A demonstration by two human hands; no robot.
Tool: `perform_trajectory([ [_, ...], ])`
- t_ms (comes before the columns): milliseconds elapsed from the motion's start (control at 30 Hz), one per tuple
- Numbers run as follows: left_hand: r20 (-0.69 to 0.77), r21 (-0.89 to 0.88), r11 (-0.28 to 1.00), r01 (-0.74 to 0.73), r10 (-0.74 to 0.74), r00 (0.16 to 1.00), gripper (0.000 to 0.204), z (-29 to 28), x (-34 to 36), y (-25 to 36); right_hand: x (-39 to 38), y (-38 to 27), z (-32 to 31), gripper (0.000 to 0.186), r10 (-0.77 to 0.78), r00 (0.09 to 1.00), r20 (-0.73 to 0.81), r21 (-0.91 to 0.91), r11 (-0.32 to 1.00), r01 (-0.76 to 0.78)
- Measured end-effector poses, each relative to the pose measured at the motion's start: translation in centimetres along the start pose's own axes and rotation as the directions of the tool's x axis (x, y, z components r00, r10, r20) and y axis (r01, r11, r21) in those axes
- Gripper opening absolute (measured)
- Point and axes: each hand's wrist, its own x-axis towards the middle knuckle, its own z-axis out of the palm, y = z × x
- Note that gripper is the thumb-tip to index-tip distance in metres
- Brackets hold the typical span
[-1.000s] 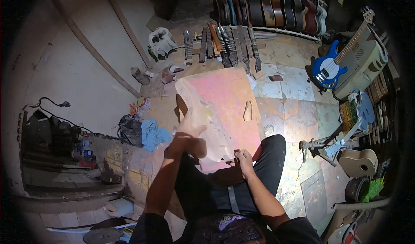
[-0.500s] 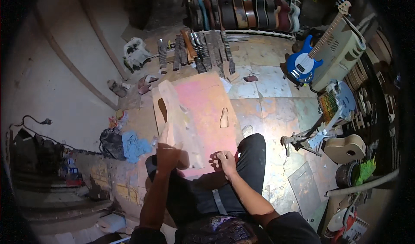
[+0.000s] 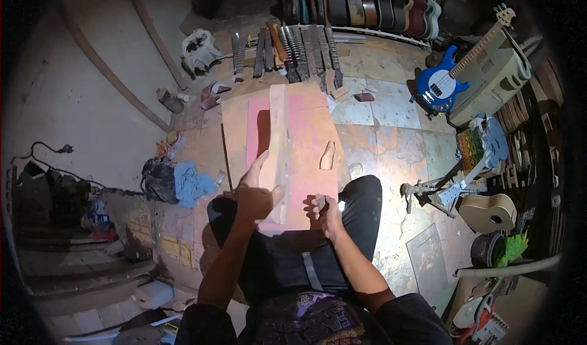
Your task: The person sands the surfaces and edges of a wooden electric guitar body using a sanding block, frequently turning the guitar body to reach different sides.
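My left hand [image 3: 257, 192] grips a long pale wooden piece [image 3: 278, 113] near its lower part, holding it lengthwise over a pink and tan board [image 3: 312, 119] in front of my legs. The piece casts a dark shadow to its left. My right hand [image 3: 327, 213] is closed at the board's lower right, with a small dark thing in its fingers that I cannot make out. Just above it, a small shaped wooden piece [image 3: 327, 155] lies on the board.
Guitar necks [image 3: 282, 51] lie beyond the board. Behind them stands a row of guitar bodies [image 3: 361, 3]. At right are a blue bass [image 3: 443, 88], a stand [image 3: 416, 195] and an unfinished acoustic guitar [image 3: 489, 213]. Cloths [image 3: 189, 186] and cans [image 3: 171, 100] lie by the left wall.
My left hand has turned the long piece from a blurred slant to a straighter position along the board. My right hand has shifted slightly upward and right since half a second ago.
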Motion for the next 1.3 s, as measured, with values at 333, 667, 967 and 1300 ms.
perform_trajectory([
  [333, 0.027, -0.305, 0.952, 0.039, -0.032, 0.999, 0.099, 1.5, -5.4, -0.9, -3.4, -3.3, 4.7, 0.048, -0.256, 0.945, 0.206, -0.341, 0.886, 0.314],
  [667, -0.062, -0.206, 0.978, 0.008, -0.022, 0.998, 0.094, 2.8, -5.9, 0.2, -1.2, -10.3, 13.4, 0.105, -0.464, 0.815, 0.347, -0.683, 0.470, 0.559],
  [967, -0.033, -0.260, 0.964, 0.060, -0.071, 0.997, 0.098, 2.6, -6.2, -0.5, 0.2, -11.0, 15.7, 0.106, -0.587, 0.699, 0.407, -0.804, 0.133, 0.579],
  [1300, -0.312, 0.193, 0.971, -0.144, 0.200, 0.929, 0.056, 0.4, -2.5, 3.5, -4.1, -10.4, 15.0, 0.044, -0.338, 0.865, 0.370, -0.459, 0.743, 0.487],
])
